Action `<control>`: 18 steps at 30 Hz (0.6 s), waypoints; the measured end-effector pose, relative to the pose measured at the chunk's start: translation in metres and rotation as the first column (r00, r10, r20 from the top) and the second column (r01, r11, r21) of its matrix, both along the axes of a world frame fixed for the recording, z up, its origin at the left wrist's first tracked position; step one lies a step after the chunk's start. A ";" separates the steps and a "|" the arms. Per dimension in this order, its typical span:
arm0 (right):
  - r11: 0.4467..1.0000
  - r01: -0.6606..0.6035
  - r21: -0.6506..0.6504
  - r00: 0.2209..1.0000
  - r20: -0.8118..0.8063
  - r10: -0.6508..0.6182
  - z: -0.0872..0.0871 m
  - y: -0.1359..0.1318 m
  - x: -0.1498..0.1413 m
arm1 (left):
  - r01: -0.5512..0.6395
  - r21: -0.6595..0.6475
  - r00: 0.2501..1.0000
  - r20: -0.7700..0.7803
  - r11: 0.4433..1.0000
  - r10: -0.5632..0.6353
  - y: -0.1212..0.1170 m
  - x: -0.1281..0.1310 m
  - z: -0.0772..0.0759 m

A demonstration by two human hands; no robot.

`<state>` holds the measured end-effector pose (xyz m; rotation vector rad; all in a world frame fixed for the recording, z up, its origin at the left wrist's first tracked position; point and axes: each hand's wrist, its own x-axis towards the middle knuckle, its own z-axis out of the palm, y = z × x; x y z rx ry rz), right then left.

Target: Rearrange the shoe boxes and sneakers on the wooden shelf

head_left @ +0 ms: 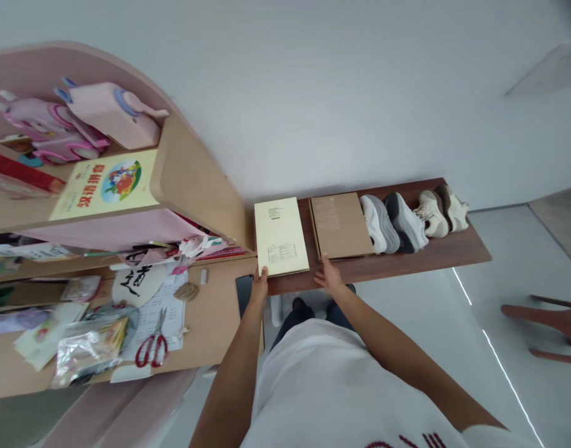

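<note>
Head view, looking down. Near the middle, flat on a long dark brown wooden desk [472,249]: a pale yellow rectangular box [280,236], printed with small dark text on top. Just to its right, a brown rectangular cardboard box [344,225], also flat, with a narrow strip of dark wood between the two.

At the near left corner of the pale yellow box, left hand [260,285], thumb at the near edge; grip too hidden to tell. At the near left corner of the brown box, right hand [329,277], open, fingers spread, one fingertip at the edge. Hands apart from each other.

Right of the brown box, in a row: two grey-and-white sneakers [379,224], then two cream-and-brown shoes [432,214].

To the left, on a light tan desk [211,323]: red-handled scissors [153,339] on white paper, a coil of brown twine [186,291], a clear plastic packet [89,348]. At its right end, a dark flat rectangular object [244,292]. Above, on a tan shelf [192,168]: a pale yellow book [108,185] with a colourful round picture, in front of a pale pink plastic container [112,112].
</note>
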<state>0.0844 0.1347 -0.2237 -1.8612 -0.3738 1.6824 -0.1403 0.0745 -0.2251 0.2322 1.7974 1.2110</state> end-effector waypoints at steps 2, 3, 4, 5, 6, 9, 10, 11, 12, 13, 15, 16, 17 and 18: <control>0.985 0.172 -0.012 0.984 0.058 -0.171 0.004 0.011 0.013 | 0.002 -0.011 1.000 0.012 1.000 -0.002 0.002 0.001 0.001; 0.978 0.210 0.000 0.975 0.073 -0.209 0.006 0.017 0.018 | 0.001 -0.015 1.000 0.026 1.000 -0.001 0.003 0.002 0.002; 0.975 0.223 0.016 0.971 0.079 -0.224 0.008 0.023 0.022 | -0.007 -0.013 0.999 0.045 1.000 0.007 0.005 0.003 0.003; 0.974 0.222 0.037 0.971 0.078 -0.224 0.010 0.029 0.024 | -0.018 -0.011 0.998 0.064 1.000 0.019 0.006 0.003 0.004; 0.974 0.218 0.060 0.972 0.073 -0.222 0.011 0.033 0.024 | -0.028 -0.005 0.996 0.079 1.000 0.029 0.008 0.004 0.005; 0.962 0.254 0.101 0.963 0.062 -0.261 0.014 0.040 0.021 | -0.017 0.021 0.995 0.100 1.000 0.015 0.013 0.003 0.006; 0.957 0.269 0.108 0.959 0.057 -0.276 0.014 0.039 0.020 | -0.007 0.026 0.995 0.099 1.000 0.004 0.014 0.002 0.007; 0.955 0.274 0.113 0.959 0.049 -0.281 0.013 0.035 0.020 | 0.005 0.026 0.995 0.096 1.000 -0.007 0.013 0.002 0.006; 0.957 0.266 0.111 0.961 0.041 -0.272 0.011 0.030 0.021 | 0.013 0.021 0.996 0.091 1.000 -0.015 0.011 0.001 0.006; 0.965 0.245 0.098 0.968 0.037 -0.249 0.009 0.021 0.021 | 0.012 0.011 0.996 0.087 1.000 -0.013 0.008 -0.001 0.004; 0.987 0.156 0.045 0.986 0.046 -0.158 0.002 0.000 0.021 | -0.019 -0.021 0.996 0.089 1.000 0.021 -0.001 -0.004 0.000; 0.996 0.094 0.001 0.994 0.059 -0.094 -0.001 -0.012 0.019 | -0.045 -0.044 0.994 0.094 0.998 0.049 -0.007 -0.006 -0.002; 0.999 0.017 -0.028 0.996 0.085 -0.014 -0.005 -0.023 0.017 | -0.074 -0.072 0.991 0.103 0.995 0.081 -0.013 -0.008 -0.005; 0.998 -0.057 -0.042 0.993 0.101 0.061 -0.007 -0.032 0.013 | -0.102 -0.103 0.987 0.112 0.989 0.114 -0.018 -0.010 -0.009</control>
